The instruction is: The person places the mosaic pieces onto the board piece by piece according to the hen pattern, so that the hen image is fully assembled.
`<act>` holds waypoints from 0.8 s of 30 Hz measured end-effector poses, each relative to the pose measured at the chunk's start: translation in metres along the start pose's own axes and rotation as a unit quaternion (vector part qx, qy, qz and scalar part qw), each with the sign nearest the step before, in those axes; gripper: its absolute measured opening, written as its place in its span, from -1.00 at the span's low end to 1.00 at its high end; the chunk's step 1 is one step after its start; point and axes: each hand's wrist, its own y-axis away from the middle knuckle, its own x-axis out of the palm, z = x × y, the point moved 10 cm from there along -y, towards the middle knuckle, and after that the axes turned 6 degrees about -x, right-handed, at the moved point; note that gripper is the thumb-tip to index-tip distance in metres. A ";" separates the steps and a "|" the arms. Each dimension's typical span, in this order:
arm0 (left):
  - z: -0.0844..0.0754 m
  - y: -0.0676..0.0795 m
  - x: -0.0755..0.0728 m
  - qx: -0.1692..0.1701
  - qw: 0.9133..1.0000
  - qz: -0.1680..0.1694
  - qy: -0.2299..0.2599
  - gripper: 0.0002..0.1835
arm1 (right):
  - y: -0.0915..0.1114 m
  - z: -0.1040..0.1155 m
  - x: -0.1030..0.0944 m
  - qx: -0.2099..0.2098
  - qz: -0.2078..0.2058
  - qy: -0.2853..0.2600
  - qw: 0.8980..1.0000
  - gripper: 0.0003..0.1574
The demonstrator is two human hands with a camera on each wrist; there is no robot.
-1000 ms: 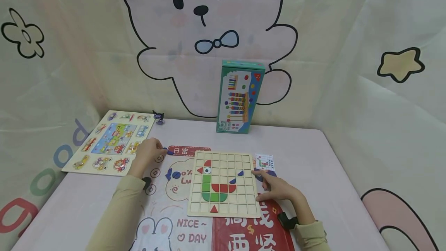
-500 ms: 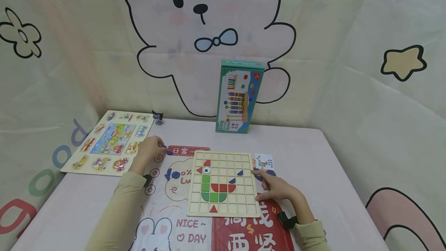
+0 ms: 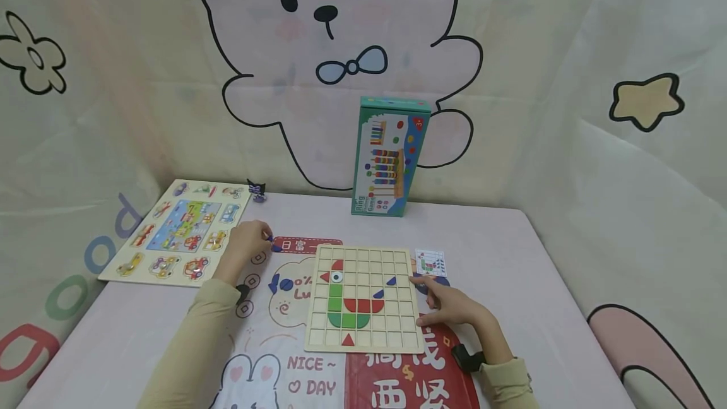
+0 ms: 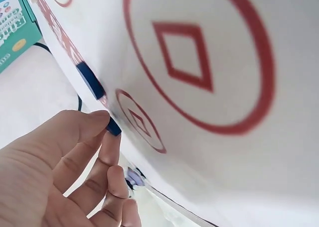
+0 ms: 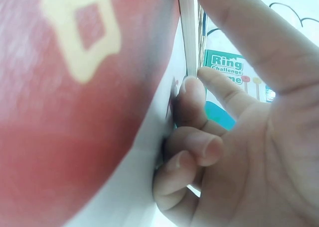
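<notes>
In the head view little changes over the last second: the left hand [image 3: 244,250] stays left of the grid board [image 3: 363,289], apart from it, pinching a blue piece [image 3: 268,238], so the board gains nothing. The right hand [image 3: 451,305], thumb and forefinger spread, touches the board's right edge.

The left wrist view shows the pinched piece slanting from upper left to lower right, roughly in line with a second blue piece [image 4: 90,81]; its tip's direction is hidden.

In the right wrist view, the outer fingers curl beside the board's edge.
</notes>
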 end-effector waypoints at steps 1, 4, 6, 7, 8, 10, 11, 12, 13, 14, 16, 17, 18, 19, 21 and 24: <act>-0.002 0.000 0.000 0.006 1.000 -0.004 -0.004 -0.74 | 0.000 0.001 0.000 -0.001 0.000 0.000 1.000 0.07; -0.009 0.001 0.000 0.027 0.999 -0.020 -0.017 -0.74 | 0.000 0.002 -0.001 -0.004 0.001 0.000 1.000 0.06; -0.015 0.001 0.001 0.043 0.998 -0.031 -0.022 -0.74 | 0.000 0.002 -0.001 -0.006 0.000 -0.001 1.000 0.06; -0.018 0.002 0.001 0.050 0.998 -0.035 -0.022 -0.74 | 0.000 0.002 -0.001 -0.005 0.001 -0.002 1.000 0.06; -0.021 0.003 0.001 0.055 0.997 -0.039 -0.021 -0.74 | 0.000 0.001 -0.001 -0.004 0.001 -0.003 1.000 0.07; -0.027 0.006 0.003 0.064 0.997 -0.046 -0.016 -0.75 | 0.000 0.001 0.000 -0.003 0.001 -0.003 1.000 0.07; -0.029 0.007 0.004 0.068 0.996 -0.049 -0.015 -0.76 | 0.000 0.001 0.000 -0.002 0.000 -0.004 1.000 0.07; -0.032 0.008 0.005 0.071 0.996 -0.051 -0.013 -0.77 | 0.000 0.000 0.000 -0.002 0.000 -0.005 1.000 0.08; -0.034 0.010 0.007 0.074 0.996 -0.053 -0.011 -0.77 | -0.001 0.000 0.000 -0.001 0.000 -0.005 1.000 0.08; -0.037 0.011 0.008 0.078 0.995 -0.056 -0.010 -0.78 | -0.001 0.000 0.000 -0.001 0.000 -0.005 1.000 0.08; -0.043 0.014 0.011 0.083 0.995 -0.058 -0.004 -0.80 | -0.001 -0.001 0.000 -0.001 0.000 -0.005 1.000 0.09; -0.046 0.015 0.012 0.088 0.994 -0.059 -0.004 -0.80 | 0.000 -0.001 0.000 0.000 -0.001 -0.006 1.000 0.09; -0.050 0.017 0.012 0.093 0.994 -0.061 -0.003 -0.81 | 0.000 -0.001 0.001 -0.001 -0.001 -0.006 1.000 0.09; -0.053 0.018 0.013 0.097 0.993 -0.062 -0.002 -0.81 | 0.000 -0.001 0.001 0.000 -0.001 -0.005 1.000 0.09; -0.060 0.021 0.014 0.101 0.993 -0.061 0.001 -0.80 | 0.000 -0.001 0.001 0.001 -0.002 -0.004 1.000 0.09; -0.069 0.025 0.017 0.110 0.992 -0.057 0.003 -0.78 | 0.000 -0.001 0.001 0.000 -0.003 -0.008 1.000 0.08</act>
